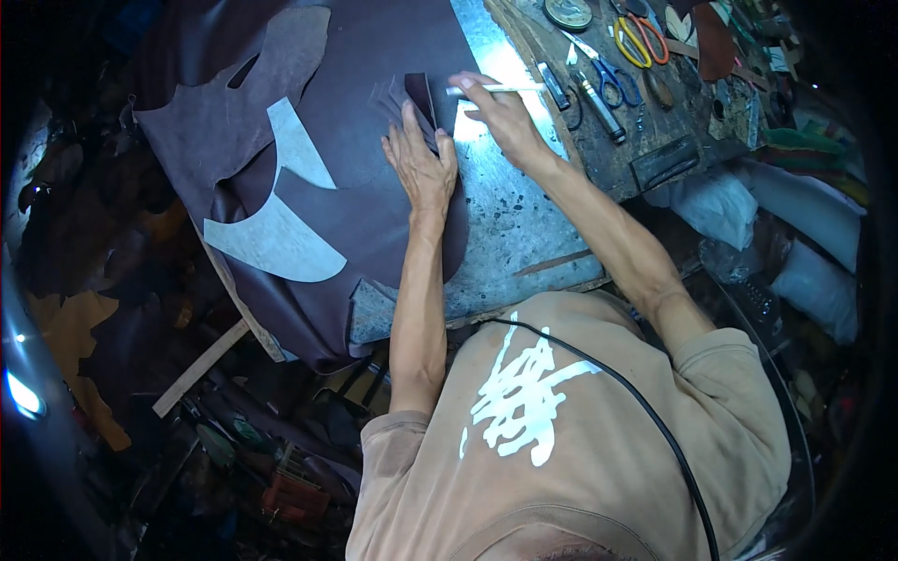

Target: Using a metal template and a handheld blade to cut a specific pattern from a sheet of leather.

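A large dark brown leather sheet [383,47] spreads over the worktable. My left hand [423,168] lies on it, fingers stretched out and apart, pressing beside a small dark leather strip [418,89]. Thin lines show on the sheet near its fingertips. To the right, my right hand [500,117] is closed around a slim white pen [514,87], held nearly level above the shiny metal tabletop [510,215]. Left of my left hand, a pale curved pattern piece [276,243] lies on the leather, with a narrower arm running up to a blunt tip.
On the wooden right side lie blue-handled scissors [613,79], yellow-and-orange-handled scissors [636,42], a marker-like tool [601,107], a round tin [568,12] and a black block [664,164]. Plastic-wrapped rolls [804,206] stand beyond the right edge. A wooden slat [201,367] juts out lower left.
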